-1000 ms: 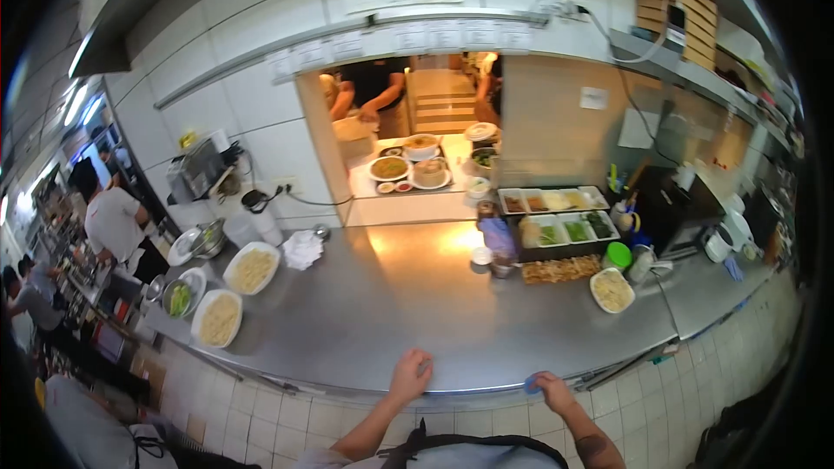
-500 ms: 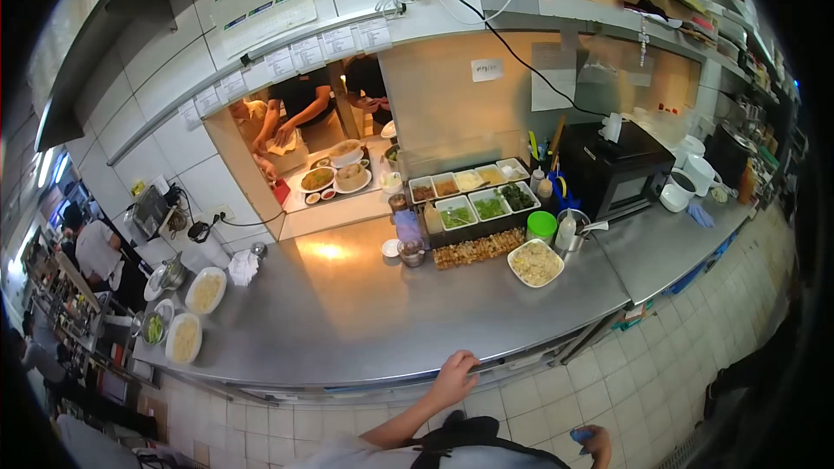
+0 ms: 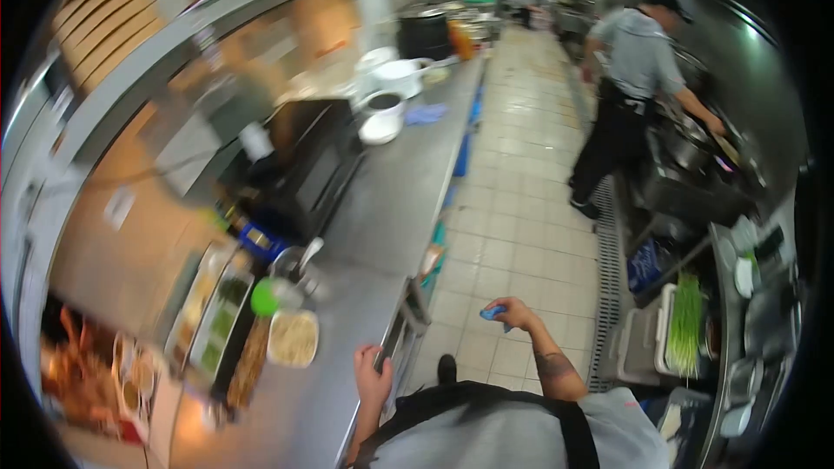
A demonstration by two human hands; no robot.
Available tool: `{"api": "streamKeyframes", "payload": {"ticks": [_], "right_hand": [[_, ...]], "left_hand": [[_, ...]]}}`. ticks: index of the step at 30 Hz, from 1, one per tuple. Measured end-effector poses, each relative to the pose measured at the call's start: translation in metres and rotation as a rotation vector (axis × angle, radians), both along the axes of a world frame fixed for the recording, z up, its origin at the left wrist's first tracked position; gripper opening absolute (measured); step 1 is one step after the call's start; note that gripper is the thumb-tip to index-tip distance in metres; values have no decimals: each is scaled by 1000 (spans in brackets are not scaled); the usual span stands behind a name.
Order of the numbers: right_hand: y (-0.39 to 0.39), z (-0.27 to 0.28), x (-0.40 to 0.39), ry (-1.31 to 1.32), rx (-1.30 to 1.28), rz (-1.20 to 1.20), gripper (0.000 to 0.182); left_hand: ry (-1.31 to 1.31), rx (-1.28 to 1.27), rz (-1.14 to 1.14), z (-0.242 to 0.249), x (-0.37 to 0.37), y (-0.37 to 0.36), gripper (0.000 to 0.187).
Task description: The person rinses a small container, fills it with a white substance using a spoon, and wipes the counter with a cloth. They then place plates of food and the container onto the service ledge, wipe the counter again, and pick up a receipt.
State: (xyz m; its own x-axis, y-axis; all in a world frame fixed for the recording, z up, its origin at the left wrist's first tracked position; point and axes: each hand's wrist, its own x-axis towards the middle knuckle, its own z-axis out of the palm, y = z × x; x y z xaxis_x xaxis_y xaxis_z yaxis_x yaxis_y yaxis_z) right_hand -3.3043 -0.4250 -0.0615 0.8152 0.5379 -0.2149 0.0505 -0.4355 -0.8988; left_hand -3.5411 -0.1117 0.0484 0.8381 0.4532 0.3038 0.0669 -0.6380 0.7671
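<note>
My left hand (image 3: 373, 375) is at the front edge of the steel counter (image 3: 347, 339), its thumb and fingers apart and nothing seen in them. My right hand (image 3: 516, 313) hangs over the tiled floor, closed on a small crumpled blue cloth (image 3: 493, 313). Nearest to my left hand on the counter is a white square tub (image 3: 294, 339) of pale, shredded-looking food. Beside that tub stand a green-lidded container (image 3: 264, 297) and a black rack with white trays of chopped greens (image 3: 217, 330).
A black oven (image 3: 313, 165) and white pots (image 3: 397, 78) stand farther along the counter, near a purple-blue glove (image 3: 426, 114). Across the aisle, a person (image 3: 638, 61) works at a stove. Long green stalks (image 3: 685, 326) fill a bin at right. A floor drain (image 3: 608, 269) runs alongside.
My view has swung right, from the pass window to the aisle and the person at the stove. The blue cloth stays in my right hand. My left hand remains by the counter edge.
</note>
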Motion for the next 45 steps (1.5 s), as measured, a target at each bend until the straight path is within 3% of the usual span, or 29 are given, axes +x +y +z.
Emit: {"api": "streamKeyframes", "payload": {"ticks": [4, 7, 8, 9, 11, 12, 16, 19, 22, 24, 25, 26, 27, 28, 30, 33, 36, 37, 40, 43, 45], "right_hand": [[-44, -34, 50, 82, -412, -136, 24], [-117, -143, 48, 183, -756, -338, 27], [-133, -140, 32, 286, -790, -357, 25], [-170, -209, 22, 369, -891, -240, 27], [-214, -257, -28, 613, -789, -517, 34], [-230, -255, -48, 660, -696, -649, 37], [-239, -198, -55, 677, -830, -693, 38], [-257, -194, -5, 681, -847, -724, 40], [-286, -204, 94, 521, -910, -611, 42], [-307, -211, 186, 121, -1060, -439, 43], [-309, -196, 274, 398, -1040, -750, 44], [-316, -183, 351, 374, -1127, -556, 39], [-317, -169, 421, 315, -1099, -617, 34], [-321, -158, 492, 319, -1046, -471, 32], [-295, -104, 611, 174, -625, -890, 26], [-261, -62, 784, 175, -215, -843, 31], [-224, -34, 910, 171, -55, -714, 35], [-219, -48, 946, 124, -12, -672, 36], [-216, -75, 1019, 248, -22, -628, 35], [-245, -74, 1063, 281, -266, -530, 37], [-283, -97, 1089, 150, -626, -461, 42]], "left_hand": [[15, -57, -235, 19, 108, -5, 24], [-22, -26, -363, 33, 193, -9, 23], [-30, -7, -399, 43, 221, -10, 23], [-26, 22, -409, 54, 248, -14, 23], [-51, -10, -438, 57, 306, -17, 23], [-62, -32, -452, 55, 336, -21, 23], [-34, -265, -399, 32, 458, -55, 26], [-42, -168, -402, 26, 550, -92, 31], [-8, -109, -450, 26, 649, -116, 35], [44, -61, -464, 44, 710, -124, 37], [33, -46, -500, 47, 741, -123, 39], [26, -3, -486, 51, 771, -122, 39], [28, 38, -458, 53, 794, -119, 38], [31, 73, -412, 55, 814, -114, 38], [32, 107, -316, 57, 856, -103, 38], [30, 98, -156, 50, 922, -82, 35], [63, 76, 4, 31, 992, -62, 32], [73, 77, 37, 27, 1021, -59, 32], [82, 62, 15, 33, 1141, -67, 32], [24, 68, -129, 57, 1261, -109, 32], [-37, 80, -245, 85, 1345, -152, 31]]}}
